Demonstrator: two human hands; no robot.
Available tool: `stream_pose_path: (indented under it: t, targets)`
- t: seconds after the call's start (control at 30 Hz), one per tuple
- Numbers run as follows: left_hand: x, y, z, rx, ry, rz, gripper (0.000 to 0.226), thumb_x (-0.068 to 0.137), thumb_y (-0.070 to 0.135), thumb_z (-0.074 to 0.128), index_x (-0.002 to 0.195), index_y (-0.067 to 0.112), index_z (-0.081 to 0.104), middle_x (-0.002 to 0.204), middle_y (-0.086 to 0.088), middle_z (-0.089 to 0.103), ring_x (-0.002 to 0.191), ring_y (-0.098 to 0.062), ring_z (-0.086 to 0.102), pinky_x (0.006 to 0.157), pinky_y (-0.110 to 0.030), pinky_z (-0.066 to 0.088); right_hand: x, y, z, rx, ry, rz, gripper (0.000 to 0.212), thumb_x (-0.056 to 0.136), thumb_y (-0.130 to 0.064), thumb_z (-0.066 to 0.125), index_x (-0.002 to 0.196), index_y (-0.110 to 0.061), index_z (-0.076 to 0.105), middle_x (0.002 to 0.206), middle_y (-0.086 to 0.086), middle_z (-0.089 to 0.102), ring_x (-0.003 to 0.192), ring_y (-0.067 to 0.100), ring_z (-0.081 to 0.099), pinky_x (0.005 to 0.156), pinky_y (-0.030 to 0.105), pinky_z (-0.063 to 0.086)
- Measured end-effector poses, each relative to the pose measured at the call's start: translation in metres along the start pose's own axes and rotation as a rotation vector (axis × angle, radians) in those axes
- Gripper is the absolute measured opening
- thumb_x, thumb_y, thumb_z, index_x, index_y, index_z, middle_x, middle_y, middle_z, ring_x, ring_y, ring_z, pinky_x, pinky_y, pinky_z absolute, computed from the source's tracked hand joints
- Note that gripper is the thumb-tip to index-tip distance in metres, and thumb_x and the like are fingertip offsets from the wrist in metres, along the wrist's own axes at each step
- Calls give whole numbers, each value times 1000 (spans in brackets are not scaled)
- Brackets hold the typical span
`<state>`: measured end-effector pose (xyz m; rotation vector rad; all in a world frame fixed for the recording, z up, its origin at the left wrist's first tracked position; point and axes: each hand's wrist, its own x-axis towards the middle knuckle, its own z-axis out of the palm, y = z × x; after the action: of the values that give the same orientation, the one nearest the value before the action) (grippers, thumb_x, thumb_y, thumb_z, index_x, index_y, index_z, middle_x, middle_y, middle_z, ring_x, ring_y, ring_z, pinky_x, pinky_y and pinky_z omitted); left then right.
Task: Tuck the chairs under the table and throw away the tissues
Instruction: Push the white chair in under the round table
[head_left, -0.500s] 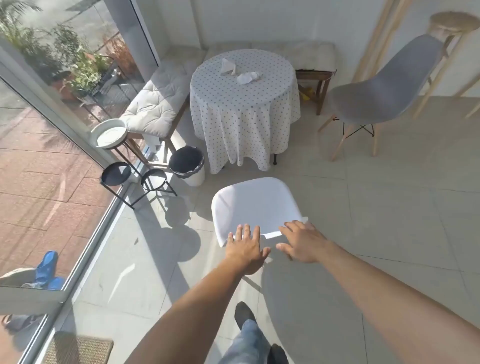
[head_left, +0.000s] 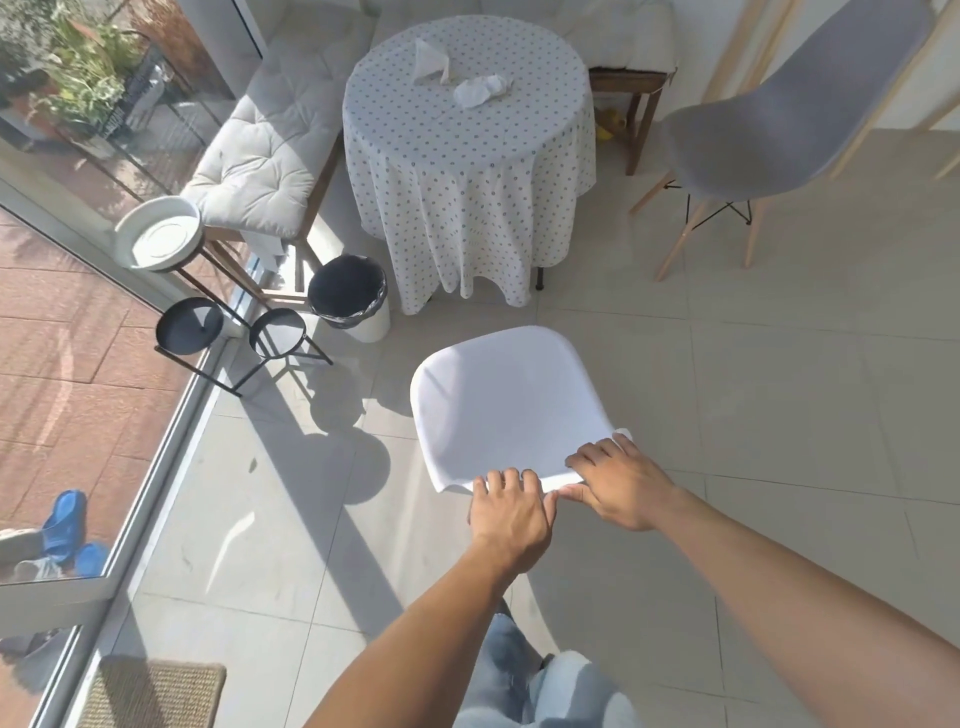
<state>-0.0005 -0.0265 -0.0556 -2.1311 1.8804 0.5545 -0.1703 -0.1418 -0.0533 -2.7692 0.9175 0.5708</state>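
A white chair (head_left: 501, 402) stands on the tiled floor in front of me, a short way from the round table (head_left: 467, 156) with its dotted cloth. Both my hands grip the top edge of its backrest: my left hand (head_left: 511, 517) and my right hand (head_left: 621, 483), side by side. Two white tissues lie on the tabletop, one folded tissue (head_left: 431, 60) and one crumpled tissue (head_left: 480, 89). A grey chair (head_left: 769, 119) with wooden legs stands to the right of the table, turned away from it. A white bin (head_left: 349, 296) with a black liner sits left of the table's foot.
A cushioned bench (head_left: 270, 135) runs along the window behind the table. A white plant dish (head_left: 158, 240) and two black stands (head_left: 189, 326) stand by the glass door at left. A woven mat (head_left: 156, 693) lies at the bottom left.
My hands have closed on the backrest's top edge, fingers curled over it. The view has moved closer to the table.
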Motion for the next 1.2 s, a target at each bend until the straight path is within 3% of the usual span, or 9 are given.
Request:
stream_pose_path:
  t: [0.2, 0.37, 0.5, 0.63, 0.83, 1.0, 1.2]
  targets:
    - [9, -11, 0, -6, 93, 43, 52, 107, 55, 31, 109, 12, 60, 100, -16, 68, 89, -41, 61, 86, -53, 50, 8, 7, 11, 28, 95, -2, 74, 102, -70, 12, 127, -18, 59, 121, 4, 63, 105, 31, 57, 104, 43, 39]
    - [31, -19, -14, -27, 121, 60, 55, 106, 57, 29, 111, 14, 62, 95, -15, 68, 84, -41, 63, 80, -51, 51, 26, 20, 3, 46, 147, -16, 72, 104, -70, 19, 120, -14, 61, 112, 6, 62, 97, 31, 55, 98, 45, 42]
    - [52, -34, -24, -40, 155, 44, 52, 105, 59, 31, 112, 16, 58, 97, -12, 64, 86, -38, 60, 85, -51, 48, 48, 24, -10, 110, 184, -37, 69, 105, -68, 25, 113, -10, 62, 103, 9, 62, 87, 33, 53, 90, 48, 45]
    - [79, -56, -34, -47, 197, 29, 57, 106, 61, 28, 113, 16, 62, 94, -9, 65, 84, -37, 60, 84, -49, 50, 81, 30, -30, 141, 98, -5, 76, 101, -72, 14, 125, -13, 55, 117, 7, 58, 102, 30, 51, 102, 45, 40]
    - [131, -79, -66, 19, 116, 18, 64, 103, 64, 15, 128, 17, 52, 113, -8, 62, 105, -36, 55, 104, -49, 39, 130, 55, -54, 197, 68, -6, 70, 102, -67, 15, 133, -13, 48, 128, 7, 52, 113, 30, 47, 109, 42, 32]
    - [173, -98, -89, 25, 139, 28, 66, 103, 66, 14, 123, 17, 54, 110, -7, 63, 101, -35, 57, 101, -47, 40, 171, 84, -68, 221, 71, 1, 63, 104, -64, 19, 129, -15, 48, 126, 5, 51, 112, 27, 45, 110, 40, 32]
    - [227, -139, -116, 17, 144, 49, 66, 101, 67, 17, 120, 17, 56, 107, -7, 63, 100, -35, 57, 100, -47, 41, 228, 94, -98, 223, 82, 30, 74, 98, -69, 8, 127, -16, 50, 122, 4, 52, 109, 28, 47, 107, 41, 34]
